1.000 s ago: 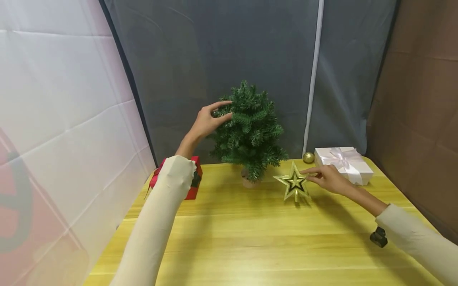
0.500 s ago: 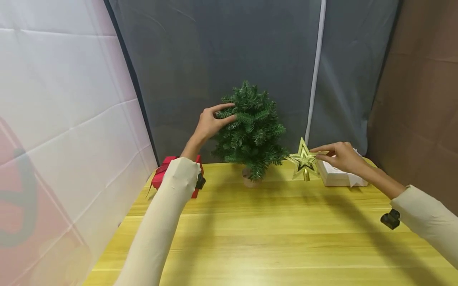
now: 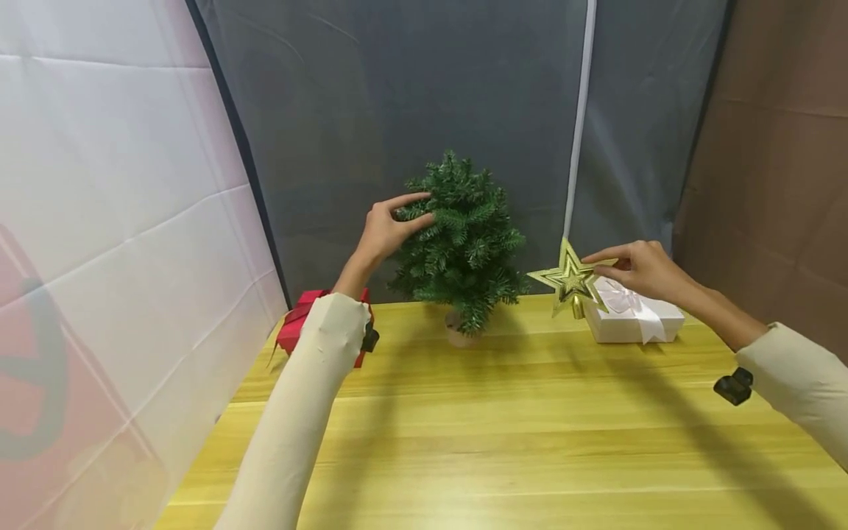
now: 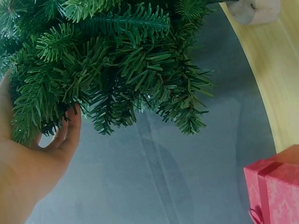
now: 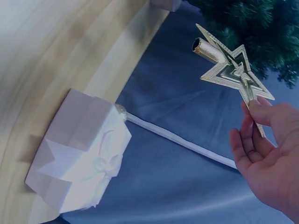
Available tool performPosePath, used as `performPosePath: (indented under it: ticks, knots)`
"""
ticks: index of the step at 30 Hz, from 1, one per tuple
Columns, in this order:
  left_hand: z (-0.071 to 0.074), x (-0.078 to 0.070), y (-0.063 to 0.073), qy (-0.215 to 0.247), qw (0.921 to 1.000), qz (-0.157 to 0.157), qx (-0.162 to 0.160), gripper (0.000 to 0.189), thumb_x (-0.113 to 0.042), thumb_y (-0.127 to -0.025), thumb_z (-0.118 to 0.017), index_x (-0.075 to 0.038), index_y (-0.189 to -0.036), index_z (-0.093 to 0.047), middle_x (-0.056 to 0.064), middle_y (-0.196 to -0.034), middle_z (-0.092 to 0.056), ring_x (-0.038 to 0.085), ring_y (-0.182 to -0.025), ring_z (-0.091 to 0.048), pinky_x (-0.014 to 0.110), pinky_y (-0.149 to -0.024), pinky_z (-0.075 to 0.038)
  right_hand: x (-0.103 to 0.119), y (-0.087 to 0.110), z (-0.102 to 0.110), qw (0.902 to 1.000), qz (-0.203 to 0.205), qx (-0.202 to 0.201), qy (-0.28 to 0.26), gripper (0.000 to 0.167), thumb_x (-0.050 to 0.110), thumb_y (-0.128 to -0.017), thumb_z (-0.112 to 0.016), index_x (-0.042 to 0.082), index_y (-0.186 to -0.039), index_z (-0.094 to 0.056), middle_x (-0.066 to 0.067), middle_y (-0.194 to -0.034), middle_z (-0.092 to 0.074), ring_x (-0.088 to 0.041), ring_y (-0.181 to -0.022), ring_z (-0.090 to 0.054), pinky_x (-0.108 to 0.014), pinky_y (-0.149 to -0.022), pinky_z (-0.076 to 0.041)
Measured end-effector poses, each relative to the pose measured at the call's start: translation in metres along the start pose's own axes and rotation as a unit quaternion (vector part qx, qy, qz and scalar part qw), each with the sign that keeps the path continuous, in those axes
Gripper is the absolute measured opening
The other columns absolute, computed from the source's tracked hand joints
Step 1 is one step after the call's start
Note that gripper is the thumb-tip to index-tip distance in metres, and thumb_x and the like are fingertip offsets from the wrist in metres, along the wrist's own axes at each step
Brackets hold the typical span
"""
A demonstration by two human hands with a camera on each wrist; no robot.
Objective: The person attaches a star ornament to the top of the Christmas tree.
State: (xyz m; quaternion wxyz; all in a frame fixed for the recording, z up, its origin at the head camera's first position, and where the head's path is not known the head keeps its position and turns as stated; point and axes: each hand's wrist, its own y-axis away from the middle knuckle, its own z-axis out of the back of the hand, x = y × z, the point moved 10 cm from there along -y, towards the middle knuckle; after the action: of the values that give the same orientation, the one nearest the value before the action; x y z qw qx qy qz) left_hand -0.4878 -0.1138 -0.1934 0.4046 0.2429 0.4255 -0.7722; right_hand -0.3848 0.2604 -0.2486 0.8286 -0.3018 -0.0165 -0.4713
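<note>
A small artificial Christmas tree (image 3: 464,243) stands upright on a round wooden base (image 3: 461,331) at the back of the table. My left hand (image 3: 387,230) grips foliage at its upper left side, thumb and fingers curled round the branches, as the left wrist view also shows; some fingertips are hidden in the needles. To the right of the tree, my right hand (image 3: 652,271) pinches one point of a gold star tree topper (image 3: 571,280) between thumb and fingers. The star is raised above the table, its hollow tube (image 5: 208,50) pointing down in the head view.
A white gift box (image 3: 639,318) with a pale ribbon sits behind and below my right hand. Beside it, a gold ball (image 5: 121,112) shows in the right wrist view. A red gift box (image 3: 305,316) lies left, partly behind my sleeve. Grey cloth (image 3: 397,88) hangs behind the table.
My right hand has lifted the star tree topper off the table, up and slightly to the right. The left hand has stayed at the tree almost unmoved.
</note>
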Motion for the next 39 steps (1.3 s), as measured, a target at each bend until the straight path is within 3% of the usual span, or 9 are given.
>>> performPosePath:
  ticks: [3,12,19,24,27,30,33,39]
  knots:
    - [0.001,0.0,-0.001,0.001,1.0,-0.002,-0.002,0.046,-0.039,-0.096,-0.076,-0.035,-0.14,-0.067,0.002,-0.154,-0.054,0.01,-0.046,-0.02,0.032,-0.052,-0.032,-0.001,-0.002,0.012,0.9997,-0.017,-0.019,-0.004,0.021,0.01,-0.097,-0.075,0.013,-0.117,-0.081,0.009,-0.049,-0.035,-0.002,-0.044,-0.022,-0.022,-0.044,-0.021]
    - [0.001,0.001,-0.001,0.01,0.9999,-0.004,-0.001,0.046,-0.039,-0.096,-0.077,-0.034,-0.141,-0.067,0.003,-0.154,-0.053,0.009,-0.044,-0.021,0.03,-0.05,-0.032,0.006,-0.014,0.041,0.9978,-0.047,-0.041,0.023,0.023,0.012,-0.098,-0.075,0.015,-0.12,-0.081,0.003,-0.053,-0.036,-0.006,-0.046,-0.027,-0.025,-0.046,-0.024]
    - [0.002,0.001,-0.001,0.005,1.0,-0.004,-0.006,0.046,-0.04,-0.095,-0.078,-0.035,-0.14,-0.068,0.004,-0.144,-0.063,0.009,-0.044,-0.02,0.03,-0.049,-0.03,0.018,-0.027,0.068,0.996,-0.046,-0.068,0.037,0.024,0.013,-0.098,-0.074,0.015,-0.122,-0.08,0.002,-0.053,-0.036,-0.009,-0.047,-0.028,-0.027,-0.046,-0.026]
    - [-0.001,0.002,-0.001,0.002,1.0,0.004,-0.003,0.046,-0.039,-0.095,-0.078,-0.035,-0.14,-0.067,0.003,-0.152,-0.055,0.01,-0.045,-0.02,0.03,-0.05,-0.031,0.028,-0.04,0.092,0.9942,-0.038,-0.094,0.036,0.024,0.016,-0.099,-0.074,0.016,-0.122,-0.08,0.0,-0.053,-0.044,-0.009,-0.044,-0.032,-0.026,-0.042,-0.026]
    - [-0.001,0.002,-0.001,0.002,1.0,0.004,-0.004,0.046,-0.039,-0.095,-0.078,-0.036,-0.14,-0.068,0.003,-0.155,-0.053,0.01,-0.046,-0.02,0.031,-0.051,-0.032,0.036,-0.051,0.104,0.9927,-0.028,-0.113,0.033,0.024,0.018,-0.099,-0.074,0.016,-0.123,-0.08,-0.003,-0.06,-0.061,-0.007,-0.045,-0.039,-0.024,-0.044,-0.029]
    - [0.0,0.0,-0.002,0.003,1.0,0.004,-0.004,0.046,-0.039,-0.095,-0.078,-0.035,-0.14,-0.067,0.002,-0.154,-0.053,0.01,-0.046,-0.021,0.031,-0.053,-0.033,0.043,-0.063,0.112,0.9908,-0.021,-0.13,0.03,0.025,0.018,-0.099,-0.074,0.016,-0.124,-0.079,-0.009,-0.08,-0.077,0.001,-0.05,-0.052,-0.021,-0.048,-0.035]
    - [-0.001,-0.001,-0.002,0.004,1.0,0.004,-0.003,0.046,-0.04,-0.095,-0.078,-0.035,-0.14,-0.068,0.002,-0.156,-0.051,0.01,-0.046,-0.02,0.032,-0.054,-0.033,0.051,-0.074,0.119,0.989,-0.016,-0.145,0.027,0.026,0.018,-0.099,-0.074,0.017,-0.125,-0.079,-0.014,-0.097,-0.079,0.009,-0.057,-0.059,-0.018,-0.052,-0.038]
    - [-0.006,0.002,0.004,0.005,0.9999,0.01,-0.002,0.045,-0.04,-0.095,-0.078,-0.036,-0.139,-0.068,0.002,-0.158,-0.049,0.01,-0.046,-0.019,0.033,-0.055,-0.034,0.064,-0.096,0.124,0.987,-0.011,-0.16,-0.012,0.026,0.02,-0.099,-0.074,0.017,-0.124,-0.079,-0.003,-0.105,-0.079,0.012,-0.067,-0.063,-0.013,-0.055,-0.042]
